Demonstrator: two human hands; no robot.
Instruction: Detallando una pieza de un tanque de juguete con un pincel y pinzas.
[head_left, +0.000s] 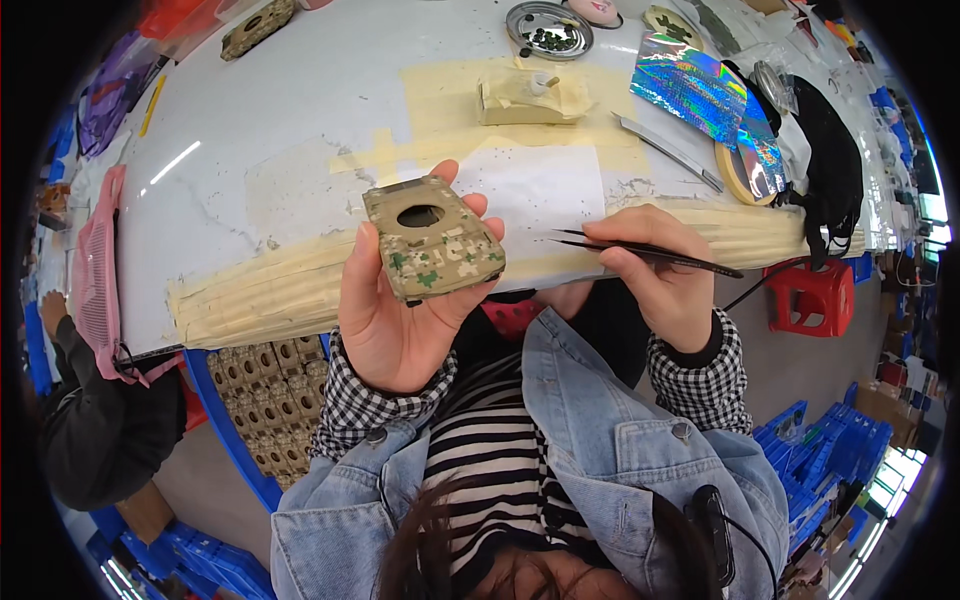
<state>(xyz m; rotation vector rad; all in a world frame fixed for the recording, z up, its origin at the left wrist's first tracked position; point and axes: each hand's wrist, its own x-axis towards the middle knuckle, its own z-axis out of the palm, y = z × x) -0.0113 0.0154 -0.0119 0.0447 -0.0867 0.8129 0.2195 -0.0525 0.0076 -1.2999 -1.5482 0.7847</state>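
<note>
Dark hair and a striped top under a denim jacket [640, 440] fill the lower edge, nearest the lens, with checked cuffs seen at both wrists. Just beyond, a camouflage-patterned tank hull [432, 238] with a round opening in its top is cradled in the left hand [395, 310], whose fingers are curled around its sides and underside, so that it is held up clear of the desk [300, 120]. Black tweezers [640, 252] are pinched in the right hand [655, 275], their tips pointed toward the hull but kept apart from it; whether anything is gripped in the tips cannot be told. Judged from this, a small-part fitting or trimming step on the hull is in hand, and a steady, finely aimed approach of the tips would be called for next. A tan turret-like piece [530, 95] is set on masking tape farther back, beside a metal dish [548, 28] of small dark parts.
</note>
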